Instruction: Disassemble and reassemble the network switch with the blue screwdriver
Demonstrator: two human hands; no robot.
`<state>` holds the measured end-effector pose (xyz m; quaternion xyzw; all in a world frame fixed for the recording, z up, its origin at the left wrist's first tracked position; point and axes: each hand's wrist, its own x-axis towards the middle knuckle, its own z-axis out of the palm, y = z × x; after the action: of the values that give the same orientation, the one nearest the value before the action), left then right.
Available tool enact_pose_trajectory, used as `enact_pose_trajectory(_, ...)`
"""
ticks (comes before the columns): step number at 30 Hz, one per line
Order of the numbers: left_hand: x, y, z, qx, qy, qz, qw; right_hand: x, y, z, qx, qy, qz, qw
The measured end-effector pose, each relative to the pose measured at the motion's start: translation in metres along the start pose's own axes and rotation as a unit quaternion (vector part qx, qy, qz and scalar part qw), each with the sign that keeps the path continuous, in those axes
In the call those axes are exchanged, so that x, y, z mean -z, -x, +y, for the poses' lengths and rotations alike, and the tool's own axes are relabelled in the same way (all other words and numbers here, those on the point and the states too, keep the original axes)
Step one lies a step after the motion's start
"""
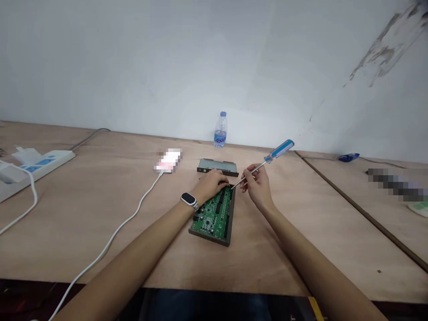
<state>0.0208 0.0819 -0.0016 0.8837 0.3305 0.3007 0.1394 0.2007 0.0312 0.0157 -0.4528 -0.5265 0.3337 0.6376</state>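
A green circuit board (pixel 214 214) in a dark frame lies on the table in front of me. My left hand (pixel 214 182) rests over its far left part, fingers curled at the far edge; the fingertips are partly hidden. On that wrist is a band with a dark screen. My right hand (pixel 257 183) grips a screwdriver (pixel 281 150) by its metal shaft. The blue and clear handle points up to the right, while the tip reaches down to the board's far right corner. Behind the board lies a grey metal cover (pixel 217 165) with a dark front edge.
A water bottle (pixel 220 131) stands against the wall. To the left are a blurred phone (pixel 168 160) on a white cable (pixel 129 218) and a power strip (pixel 43 167). A dark seam (pixel 354 207) crosses the table at right, with a blue object (pixel 348 157) beyond.
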Motion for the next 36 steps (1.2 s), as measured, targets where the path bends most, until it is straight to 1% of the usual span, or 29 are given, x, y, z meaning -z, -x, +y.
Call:
enact_pose_trajectory(3, 0.008, 0.008, -0.007, 0.034, -0.013, 0.009, 0.999, -0.007, -0.004, -0.004, 0.021, 0.031, -0.03, 0.999)
enact_pose_trajectory(6, 0.019, 0.019, -0.013, 0.066, -0.018, 0.017, 0.998, -0.02, -0.011, -0.015, 0.05, 0.063, -0.071, 0.994)
enact_pose_trajectory(8, 0.025, 0.024, -0.013, 0.073, -0.021, 0.021, 0.997, -0.031, -0.018, -0.022, 0.068, 0.083, -0.089, 0.99)
enact_pose_trajectory(10, 0.029, 0.026, -0.009, 0.073, -0.017, 0.045, 0.996, -0.042, -0.026, -0.027, 0.088, 0.1, -0.099, 0.986)
enact_pose_trajectory(12, 0.031, 0.026, -0.004, 0.068, 0.029, 0.075, 0.994, -0.05, -0.033, -0.027, 0.11, 0.108, -0.105, 0.982)
enact_pose_trajectory(14, 0.029, 0.024, 0.001, 0.063, 0.116, 0.09, 0.987, -0.055, -0.038, -0.024, 0.129, 0.118, -0.111, 0.978)
enact_pose_trajectory(17, 0.023, 0.021, 0.004, 0.066, 0.226, 0.093, 0.968, -0.056, -0.041, -0.018, 0.152, 0.148, -0.125, 0.969)
enact_pose_trajectory(19, 0.018, 0.019, 0.003, 0.073, 0.246, 0.101, 0.961, -0.053, -0.039, -0.016, 0.168, 0.165, -0.128, 0.963)
enact_pose_trajectory(21, 0.014, 0.018, 0.002, 0.081, 0.244, 0.113, 0.96, -0.051, -0.037, -0.014, 0.176, 0.172, -0.13, 0.961)
enact_pose_trajectory(24, 0.012, 0.018, 0.0, 0.085, 0.232, 0.122, 0.961, -0.048, -0.035, -0.013, 0.165, 0.186, -0.139, 0.958)
enact_pose_trajectory(32, 0.013, 0.02, -0.002, 0.086, 0.221, 0.114, 0.965, -0.046, -0.041, -0.016, 0.151, 0.248, -0.197, 0.937)
enact_pose_trajectory(34, 0.013, 0.02, -0.001, 0.082, 0.204, 0.115, 0.969, -0.046, -0.04, -0.02, 0.137, 0.246, -0.205, 0.937)
enact_pose_trajectory(36, 0.012, 0.02, 0.001, 0.077, 0.203, 0.112, 0.97, -0.046, -0.038, -0.023, 0.125, 0.225, -0.182, 0.949)
